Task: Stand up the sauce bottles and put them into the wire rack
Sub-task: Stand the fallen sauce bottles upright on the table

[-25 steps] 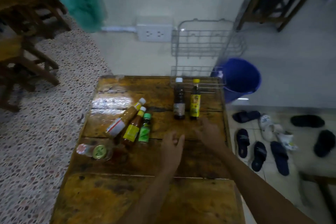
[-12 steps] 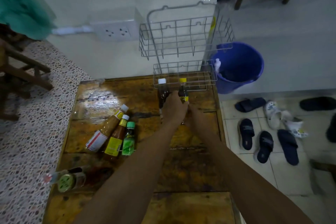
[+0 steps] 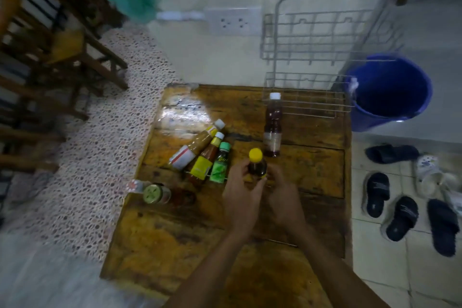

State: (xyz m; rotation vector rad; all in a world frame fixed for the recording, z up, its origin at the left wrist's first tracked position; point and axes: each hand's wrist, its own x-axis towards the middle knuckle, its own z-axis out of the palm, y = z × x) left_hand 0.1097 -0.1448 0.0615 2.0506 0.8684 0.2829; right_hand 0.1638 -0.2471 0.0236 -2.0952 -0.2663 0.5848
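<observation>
Sauce bottles — one [image 3: 256, 164] held, one [image 3: 272, 127] standing, three [image 3: 200, 151] lying

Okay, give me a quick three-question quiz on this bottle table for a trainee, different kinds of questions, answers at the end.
1. True or false: the yellow-capped bottle is already in the wire rack.
2. Which cap does the bottle standing upright on its own have? A white, B green, C red.
3. Fill in: three bottles lie side by side on the wooden ____.

Key
1. False: the left hand and right hand hold it above the table.
2. A: the white-capped bottle stands in front of the rack.
3. Table: the green-capped bottle is the rightmost of the three.
</observation>
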